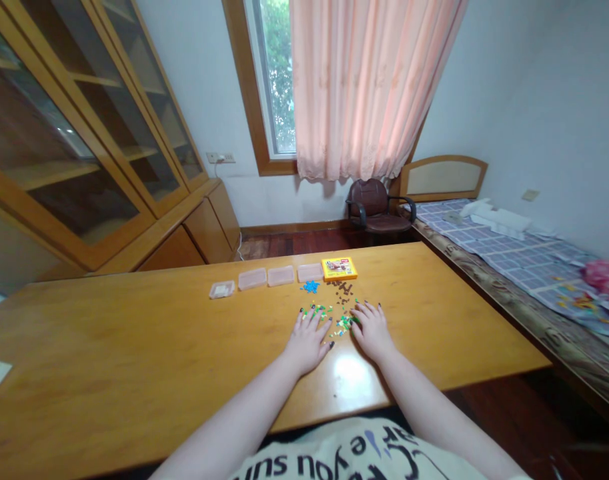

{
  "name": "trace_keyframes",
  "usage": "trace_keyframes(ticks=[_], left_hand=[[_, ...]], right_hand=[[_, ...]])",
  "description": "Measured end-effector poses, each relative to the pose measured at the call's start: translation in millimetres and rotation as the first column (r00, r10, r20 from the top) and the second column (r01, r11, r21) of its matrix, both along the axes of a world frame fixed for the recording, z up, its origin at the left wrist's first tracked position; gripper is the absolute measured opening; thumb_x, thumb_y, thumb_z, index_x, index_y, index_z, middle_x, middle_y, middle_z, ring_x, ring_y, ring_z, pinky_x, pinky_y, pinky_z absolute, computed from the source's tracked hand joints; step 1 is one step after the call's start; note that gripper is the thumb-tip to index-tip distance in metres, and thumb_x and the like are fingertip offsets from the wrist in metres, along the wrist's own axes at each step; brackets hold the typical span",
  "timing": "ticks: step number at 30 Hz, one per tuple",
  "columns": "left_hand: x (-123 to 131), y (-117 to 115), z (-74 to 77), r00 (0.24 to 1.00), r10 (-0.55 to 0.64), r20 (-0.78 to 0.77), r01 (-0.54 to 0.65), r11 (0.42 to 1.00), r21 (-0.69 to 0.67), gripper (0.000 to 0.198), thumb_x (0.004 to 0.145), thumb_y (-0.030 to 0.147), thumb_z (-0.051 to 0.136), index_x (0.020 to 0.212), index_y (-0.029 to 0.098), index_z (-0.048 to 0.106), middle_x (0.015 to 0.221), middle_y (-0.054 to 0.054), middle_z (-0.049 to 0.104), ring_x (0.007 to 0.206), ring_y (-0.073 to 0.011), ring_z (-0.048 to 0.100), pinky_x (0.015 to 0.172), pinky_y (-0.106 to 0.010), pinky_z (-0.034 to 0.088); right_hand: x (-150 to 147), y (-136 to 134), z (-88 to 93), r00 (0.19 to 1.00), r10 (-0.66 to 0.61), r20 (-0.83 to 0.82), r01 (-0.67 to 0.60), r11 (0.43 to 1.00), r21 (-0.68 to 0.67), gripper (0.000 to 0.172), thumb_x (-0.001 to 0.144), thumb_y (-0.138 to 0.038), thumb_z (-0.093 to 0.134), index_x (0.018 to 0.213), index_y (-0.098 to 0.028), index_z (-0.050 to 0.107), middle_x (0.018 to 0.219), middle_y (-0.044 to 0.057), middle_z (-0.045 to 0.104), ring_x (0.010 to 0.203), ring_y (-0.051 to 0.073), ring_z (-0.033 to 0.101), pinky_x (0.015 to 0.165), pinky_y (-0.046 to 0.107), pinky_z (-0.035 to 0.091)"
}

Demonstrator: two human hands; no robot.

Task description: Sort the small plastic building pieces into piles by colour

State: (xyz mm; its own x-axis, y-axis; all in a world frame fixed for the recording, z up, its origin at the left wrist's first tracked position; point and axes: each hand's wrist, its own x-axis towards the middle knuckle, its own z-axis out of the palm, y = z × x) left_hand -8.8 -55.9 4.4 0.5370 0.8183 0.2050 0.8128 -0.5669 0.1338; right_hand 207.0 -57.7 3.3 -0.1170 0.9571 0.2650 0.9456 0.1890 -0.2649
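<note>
My left hand lies palm down on the wooden table with its fingers spread. Small green, white and yellow pieces, perhaps toy bricks, are scattered by its fingertips. On the other side my right hand rests flat, fingers apart, its thumb side touching or close to a loose cluster of green and white pieces. Beyond the hands sit a small heap of blue pieces and a spread of brown pieces. Neither hand shows anything in its grasp.
Behind the pieces stand a yellow printed box and several clear plastic trays; a smaller tray holds something pale. The wooden table reaches toward a glass-door cabinet. A chair and bed are beyond.
</note>
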Motion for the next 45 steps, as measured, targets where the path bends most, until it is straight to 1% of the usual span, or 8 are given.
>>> trace_keyframes(ticks=[6, 13, 16, 23, 29, 34, 40, 45], left_hand=[[36.4, 24.5, -0.4, 0.996, 0.077, 0.042, -0.076, 0.997, -0.029, 0.052, 0.085, 0.046, 0.042, 0.133, 0.025, 0.043, 0.143, -0.01, 0.036, 0.132, -0.0302, 0.027, 0.108, -0.054, 0.017], [29.6, 12.7, 2.1, 0.992, -0.027, 0.125, 0.02, 0.998, 0.052, 0.034, 0.082, 0.021, 0.046, 0.113, 0.024, 0.059, 0.128, -0.006, 0.053, 0.123, -0.023, 0.04, 0.109, -0.047, 0.023], [27.3, 10.0, 1.7, 0.992, -0.024, 0.12, 0.019, 0.999, 0.042, 0.036, 0.079, 0.02, 0.05, 0.114, 0.024, 0.059, 0.128, -0.006, 0.052, 0.124, -0.0243, 0.039, 0.108, -0.048, 0.024], [29.3, 18.1, -10.6, 0.984, 0.152, 0.091, -0.151, 0.988, -0.023, 0.048, 0.084, 0.034, 0.045, 0.131, 0.024, 0.045, 0.14, -0.01, 0.039, 0.132, -0.0289, 0.028, 0.109, -0.053, 0.018], [30.4, 21.9, -13.2, 0.99, 0.116, 0.083, -0.113, 0.993, -0.034, 0.054, 0.085, 0.043, 0.042, 0.136, 0.024, 0.038, 0.146, -0.011, 0.028, 0.135, -0.0293, 0.022, 0.109, -0.054, 0.014], [36.4, 27.3, -7.6, 0.998, -0.016, 0.056, 0.018, 0.999, -0.035, 0.051, 0.085, 0.043, 0.043, 0.134, 0.03, 0.04, 0.146, -0.006, 0.03, 0.135, -0.0277, 0.023, 0.109, -0.055, 0.012], [34.6, 24.4, -7.7, 0.995, 0.029, 0.091, -0.028, 1.0, -0.013, 0.046, 0.085, 0.041, 0.043, 0.129, 0.026, 0.048, 0.142, -0.008, 0.036, 0.133, -0.0286, 0.025, 0.109, -0.055, 0.015], [30.3, 15.2, -2.1, 0.99, 0.019, 0.14, -0.024, 0.999, 0.041, 0.037, 0.085, 0.03, 0.044, 0.119, 0.024, 0.056, 0.132, -0.008, 0.048, 0.128, -0.0262, 0.033, 0.108, -0.052, 0.022]], right_hand=[[-4.7, 1.8, 3.6, 0.997, 0.036, 0.068, -0.032, 0.998, -0.058, 0.047, 0.087, -0.046, 0.04, 0.127, -0.025, 0.05, 0.139, 0.008, 0.041, 0.13, 0.029, 0.027, 0.107, 0.054, 0.009], [-5.6, 5.3, 4.3, 0.992, 0.072, 0.105, -0.059, 0.991, -0.122, 0.047, 0.088, -0.049, 0.038, 0.13, -0.03, 0.047, 0.144, 0.008, 0.032, 0.134, 0.031, 0.019, 0.105, 0.058, 0.006], [-4.8, 3.6, 4.2, 0.992, 0.081, 0.098, -0.072, 0.993, -0.089, 0.043, 0.089, -0.047, 0.038, 0.125, -0.029, 0.052, 0.142, 0.007, 0.037, 0.133, 0.03, 0.021, 0.106, 0.056, 0.005], [-4.1, 2.5, 0.8, 0.996, 0.068, 0.054, -0.066, 0.997, -0.041, 0.046, 0.087, -0.044, 0.042, 0.126, -0.022, 0.05, 0.139, 0.008, 0.041, 0.13, 0.028, 0.026, 0.108, 0.054, 0.008], [-3.4, 1.0, 2.2, 0.994, 0.099, 0.05, -0.099, 0.995, -0.002, 0.038, 0.088, -0.044, 0.041, 0.117, -0.027, 0.058, 0.135, 0.006, 0.046, 0.129, 0.028, 0.028, 0.108, 0.053, 0.008], [-3.0, 2.5, 2.6, 0.998, 0.037, 0.045, -0.036, 0.999, -0.015, 0.04, 0.089, -0.044, 0.04, 0.12, -0.025, 0.057, 0.134, 0.008, 0.046, 0.127, 0.029, 0.03, 0.107, 0.054, 0.012], [-1.9, 1.2, 2.3, 0.993, 0.107, 0.043, -0.106, 0.994, -0.017, 0.035, 0.088, -0.042, 0.043, 0.116, -0.03, 0.06, 0.136, 0.004, 0.045, 0.128, 0.026, 0.029, 0.108, 0.051, 0.011], [-0.1, 6.6, 0.0, 0.998, 0.049, 0.028, -0.046, 0.996, -0.075, 0.041, 0.089, -0.041, 0.038, 0.125, -0.027, 0.053, 0.139, 0.006, 0.041, 0.129, 0.028, 0.028, 0.106, 0.053, 0.014]])
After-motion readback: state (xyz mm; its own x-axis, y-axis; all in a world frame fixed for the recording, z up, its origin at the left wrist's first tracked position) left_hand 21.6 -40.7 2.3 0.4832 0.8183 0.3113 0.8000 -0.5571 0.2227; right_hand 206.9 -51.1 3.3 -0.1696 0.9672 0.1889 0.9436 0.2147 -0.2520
